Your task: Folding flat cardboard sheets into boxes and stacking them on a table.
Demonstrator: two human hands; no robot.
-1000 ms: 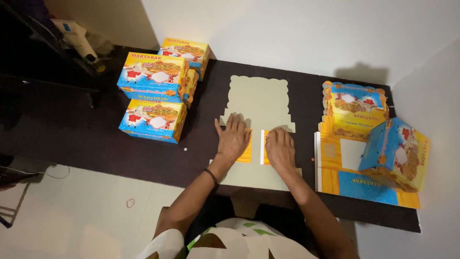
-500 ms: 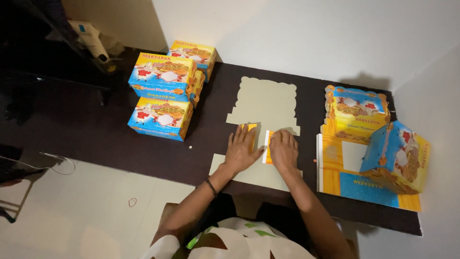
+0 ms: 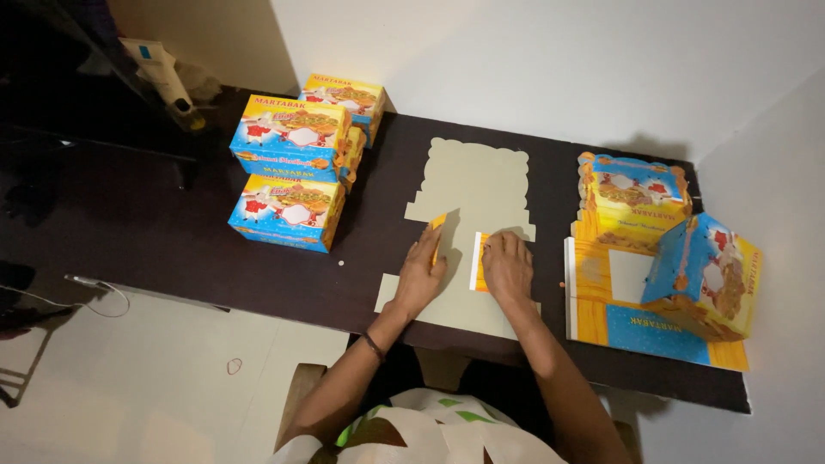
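Observation:
A flat, unfolded cardboard box blank (image 3: 473,185) lies grey side up on the dark table (image 3: 172,241). My left hand (image 3: 421,273) presses a side flap of it, with the flap's orange printed edge (image 3: 437,225) raised by the fingers. My right hand (image 3: 507,266) lies flat on the opposite flap, which is folded inward and shows orange and white print (image 3: 478,262). Both hands rest near the blank's front half.
Three finished blue and yellow boxes (image 3: 296,137) stand stacked at the left. At the right, flat printed blanks (image 3: 640,318) lie under a partly folded box (image 3: 709,271) and another box (image 3: 632,198). A white wall runs behind the table.
The view has shifted a little. My left hand has drawn slightly leftward with its flap lifting, while my right hand stays pressed on the folded flap.

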